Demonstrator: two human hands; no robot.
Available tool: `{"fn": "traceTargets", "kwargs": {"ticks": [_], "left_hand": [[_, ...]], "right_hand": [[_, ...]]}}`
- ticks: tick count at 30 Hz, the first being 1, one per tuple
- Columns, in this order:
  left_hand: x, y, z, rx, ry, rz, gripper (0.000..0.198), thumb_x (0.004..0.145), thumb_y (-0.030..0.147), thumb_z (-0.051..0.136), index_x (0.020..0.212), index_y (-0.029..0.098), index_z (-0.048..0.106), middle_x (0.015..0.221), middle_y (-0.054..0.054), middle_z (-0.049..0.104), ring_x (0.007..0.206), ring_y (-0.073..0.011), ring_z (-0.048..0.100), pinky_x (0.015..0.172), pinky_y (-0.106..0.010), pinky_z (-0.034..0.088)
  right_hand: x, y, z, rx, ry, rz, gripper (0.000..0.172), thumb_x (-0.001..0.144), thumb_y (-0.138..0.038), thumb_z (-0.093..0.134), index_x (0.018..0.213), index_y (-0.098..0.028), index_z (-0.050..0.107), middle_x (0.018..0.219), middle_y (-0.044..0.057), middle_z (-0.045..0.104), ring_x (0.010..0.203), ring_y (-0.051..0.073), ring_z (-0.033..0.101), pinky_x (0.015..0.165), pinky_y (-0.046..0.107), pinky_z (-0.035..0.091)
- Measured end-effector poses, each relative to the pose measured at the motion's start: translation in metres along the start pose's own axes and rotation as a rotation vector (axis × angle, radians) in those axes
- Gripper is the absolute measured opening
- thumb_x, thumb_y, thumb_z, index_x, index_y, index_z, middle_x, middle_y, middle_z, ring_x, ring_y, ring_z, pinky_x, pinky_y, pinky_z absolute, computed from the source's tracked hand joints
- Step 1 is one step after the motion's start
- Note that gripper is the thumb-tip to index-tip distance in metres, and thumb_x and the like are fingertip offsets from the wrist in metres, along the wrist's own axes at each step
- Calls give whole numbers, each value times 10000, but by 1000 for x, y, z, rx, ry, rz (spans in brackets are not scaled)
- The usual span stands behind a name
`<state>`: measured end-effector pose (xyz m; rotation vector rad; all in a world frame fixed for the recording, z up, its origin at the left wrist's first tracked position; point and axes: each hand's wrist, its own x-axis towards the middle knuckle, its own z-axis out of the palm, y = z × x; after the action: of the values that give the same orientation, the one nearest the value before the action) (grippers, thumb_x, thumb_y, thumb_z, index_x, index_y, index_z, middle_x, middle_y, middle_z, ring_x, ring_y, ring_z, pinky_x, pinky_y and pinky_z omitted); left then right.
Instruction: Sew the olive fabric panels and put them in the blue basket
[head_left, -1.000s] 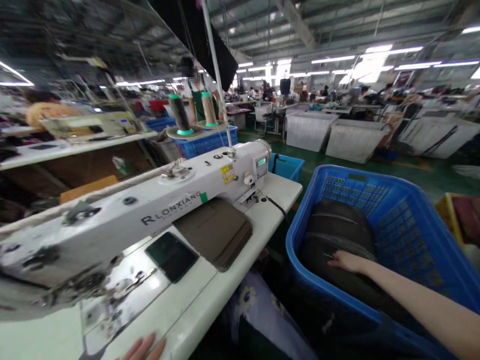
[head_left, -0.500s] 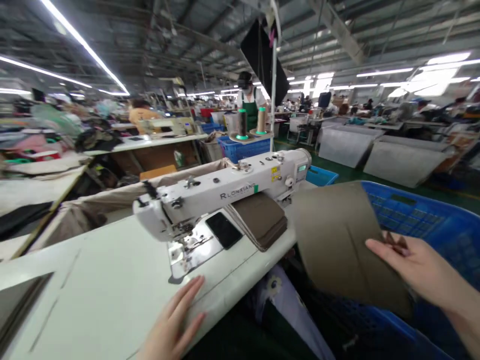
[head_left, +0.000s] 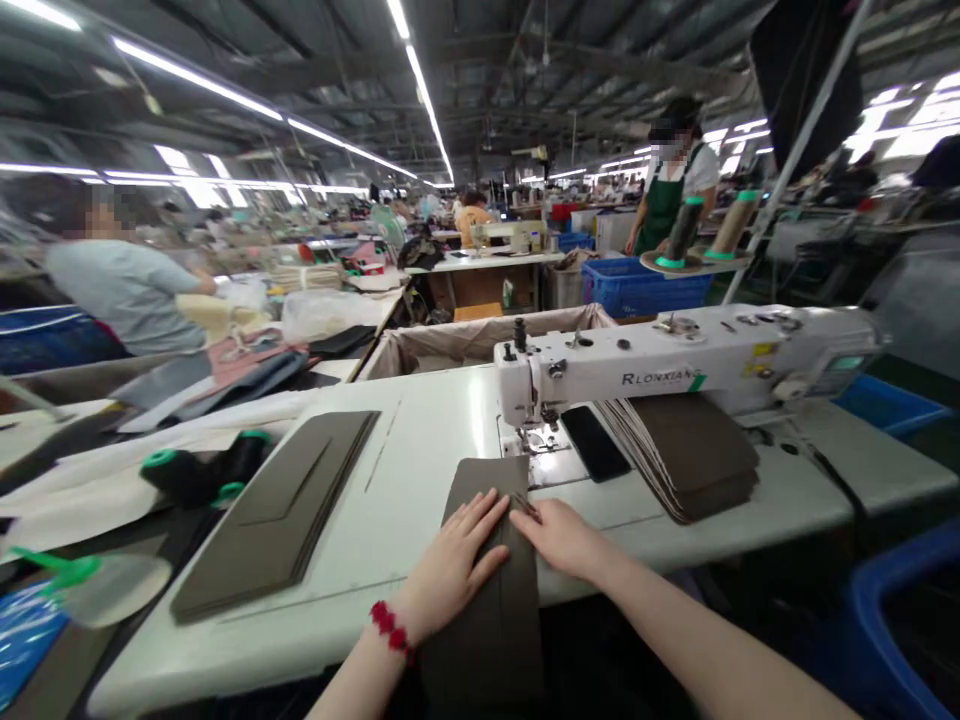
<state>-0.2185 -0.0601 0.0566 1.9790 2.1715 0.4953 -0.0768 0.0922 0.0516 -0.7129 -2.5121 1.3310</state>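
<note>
A grey-brown fabric panel [head_left: 484, 630] lies over the front edge of the sewing machine table, its far end beside the needle area. My left hand [head_left: 457, 560] rests flat on the panel, fingers stretched forward and slightly apart; a red bracelet circles the wrist. At the panel's right edge, my right hand [head_left: 559, 535] is closed, thumb on the cloth and the other fingers curled; small dark detail between them is unclear. The white sewing machine [head_left: 600, 365] stands just beyond both hands. A black phone [head_left: 596, 443] lies right of its needle plate.
Stacked brown panels [head_left: 697, 450] sit under the machine arm; another stack [head_left: 277, 520] lies on the left. Dark thread cones [head_left: 180, 475] are at far left. A blue crate [head_left: 900, 600] stands at right. One person [head_left: 139, 285] sits left, another [head_left: 667, 195] stands behind.
The view has turned left. My right hand has brought the panel from above the blue crate onto the table before the machine. My left hand now lies on the panel instead of the bare tabletop.
</note>
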Motion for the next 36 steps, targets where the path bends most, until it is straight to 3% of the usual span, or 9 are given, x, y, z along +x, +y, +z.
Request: {"fn": "traceTargets", "kwargs": {"ticks": [2, 4, 8, 12, 16, 22, 36], "left_hand": [[3, -11, 2, 87, -25, 8, 538, 981, 469, 405, 1472, 333, 234, 1516, -31, 283, 1378, -256, 285, 1117, -462, 296], [8, -17, 0, 136, -24, 26, 547, 957, 499, 443, 1454, 331, 288, 1471, -46, 357, 1335, -272, 344, 1085, -472, 327], [28, -19, -6, 122, -13, 42, 591, 884, 556, 543, 1390, 280, 410, 1425, -75, 402, 1310, -297, 363, 1090, -485, 305], [50, -24, -8, 51, -39, 48, 588, 900, 554, 516, 1392, 256, 396, 1520, -65, 260, 1393, -275, 235, 1139, -468, 226], [60, -30, -12, 28, -92, 92, 628, 850, 567, 576, 1393, 307, 398, 1499, -44, 310, 1362, -295, 296, 1107, -490, 270], [62, -33, -9, 8, -69, 107, 824, 811, 552, 615, 1485, 280, 225, 1530, -47, 245, 1409, -308, 193, 1164, -509, 116], [66, -36, -8, 2, -126, 94, 863, 803, 555, 625, 1495, 281, 187, 1542, -35, 207, 1415, -308, 172, 1169, -525, 108]], "right_hand": [[10, 10, -12, -145, 48, -1, 321, 942, -403, 415, 945, -194, 659, 940, 84, 709, 903, 244, 651, 772, 321, 464], [16, 22, -23, -265, 83, -30, 281, 934, -313, 418, 1106, -225, 621, 1167, 83, 650, 1028, 256, 612, 852, 357, 432], [25, 38, -29, -403, 55, -105, 482, 873, -190, 463, 1340, -309, 463, 1444, 8, 444, 1146, 244, 554, 913, 371, 417], [28, 45, -24, -540, 93, -170, 486, 904, -225, 432, 1385, -284, 414, 1452, 17, 435, 1145, 223, 562, 901, 346, 456], [30, 50, -21, -610, 124, -211, 488, 916, -234, 412, 1398, -306, 399, 1445, 9, 442, 1104, 198, 594, 836, 327, 508], [32, 57, -19, -624, 106, -215, 556, 875, -177, 447, 1405, -336, 393, 1462, -3, 417, 1069, 199, 615, 817, 337, 533], [33, 60, -18, -603, 101, -209, 602, 838, -151, 461, 1402, -354, 402, 1469, 2, 407, 961, 201, 659, 793, 353, 550]]}}
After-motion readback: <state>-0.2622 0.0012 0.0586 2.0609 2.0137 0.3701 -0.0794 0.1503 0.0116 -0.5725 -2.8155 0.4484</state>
